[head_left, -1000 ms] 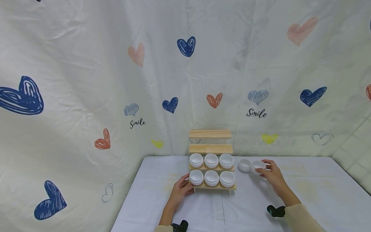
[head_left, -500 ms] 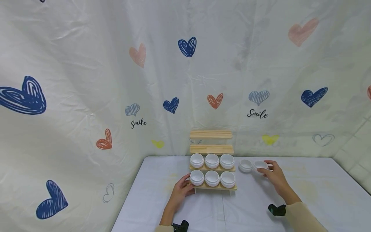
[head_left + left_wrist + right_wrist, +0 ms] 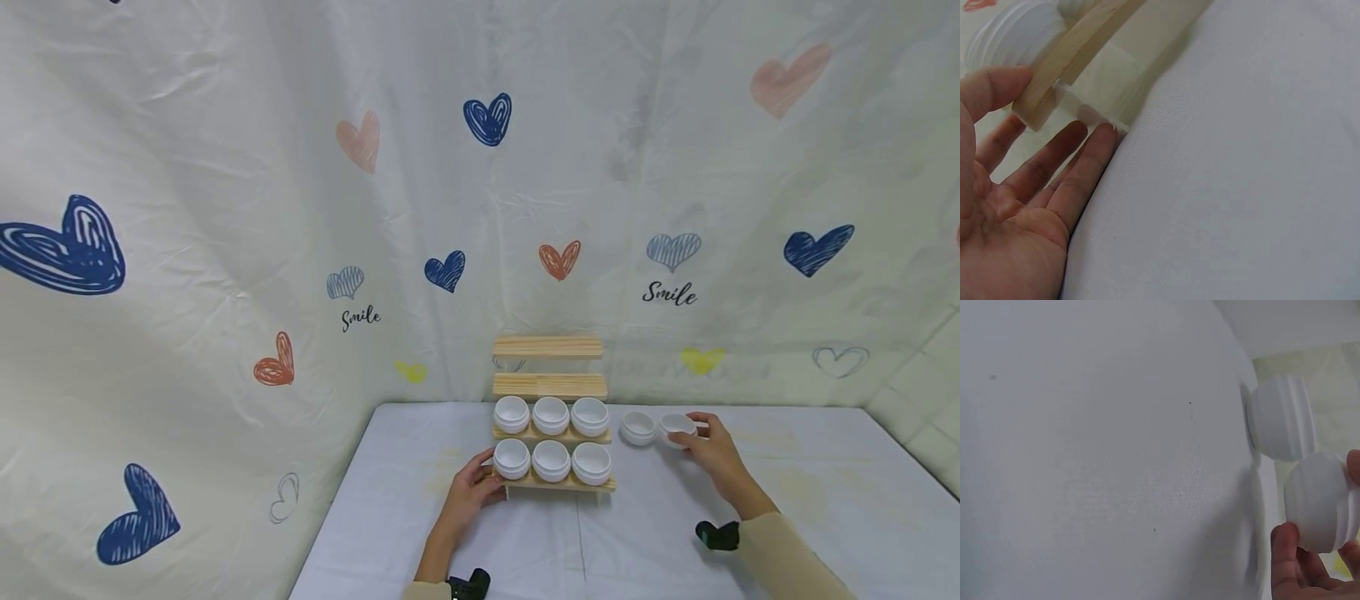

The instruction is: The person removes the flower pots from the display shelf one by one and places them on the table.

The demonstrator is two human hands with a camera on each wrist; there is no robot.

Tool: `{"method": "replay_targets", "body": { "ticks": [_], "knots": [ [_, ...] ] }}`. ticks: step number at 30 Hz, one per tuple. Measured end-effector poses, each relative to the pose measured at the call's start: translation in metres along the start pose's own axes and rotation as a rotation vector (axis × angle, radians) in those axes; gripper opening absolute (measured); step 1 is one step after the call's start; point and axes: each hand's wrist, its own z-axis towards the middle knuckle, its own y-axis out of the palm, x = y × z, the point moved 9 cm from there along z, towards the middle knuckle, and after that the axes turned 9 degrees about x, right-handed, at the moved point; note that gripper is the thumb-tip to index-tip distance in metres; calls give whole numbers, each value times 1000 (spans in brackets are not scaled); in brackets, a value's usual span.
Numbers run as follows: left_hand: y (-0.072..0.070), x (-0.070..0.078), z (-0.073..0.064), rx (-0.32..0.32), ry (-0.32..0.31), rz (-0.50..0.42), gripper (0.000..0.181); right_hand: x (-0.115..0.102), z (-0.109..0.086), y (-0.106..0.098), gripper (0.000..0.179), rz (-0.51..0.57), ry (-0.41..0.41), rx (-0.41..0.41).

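My left hand (image 3: 467, 490) holds the left end of a stepped wooden rack (image 3: 558, 484) at its lowest tier. In the left wrist view the thumb lies on the end of the wooden board (image 3: 1072, 53), with fingers below it by a clear support (image 3: 1079, 103). Small white ribbed bowls stand three to a row on the two lower tiers, such as a front bowl (image 3: 551, 462) and one behind it (image 3: 551, 417). To the rack's right, my right hand (image 3: 712, 454) grips another white bowl (image 3: 1319, 503) between thumb and fingers. Close beside it sits a similar loose bowl (image 3: 1279, 419).
Two upper wooden tiers (image 3: 548, 385) of the rack carry no bowls. A white cloth (image 3: 637, 533) covers the table. Behind it hangs a pale curtain (image 3: 570, 183) printed with hearts, and a tiled wall (image 3: 926, 400) shows at the far right.
The right hand and its bowl have shifted slightly right, widening the gap to the loose bowl. The left hand stays at the rack; the head view has drifted a little.
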Motion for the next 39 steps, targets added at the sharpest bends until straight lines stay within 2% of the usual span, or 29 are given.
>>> {"method": "replay_targets", "body": {
  "ticks": [11,18,33,39],
  "knots": [
    [0,-1,1,6,-16,3,57,5,9,-3,82,-37,-23,-13],
    [0,1,1,-13,9,-5,58,2,7,-3,82,-72,-31,-23],
    [-1,-2,2,1,-13,-9,57,9,11,4,86,-72,-58,-55],
    [-2,-5,3,4,-14,0,57,15,16,5,88,-60,-36,-60]
  ]
}}
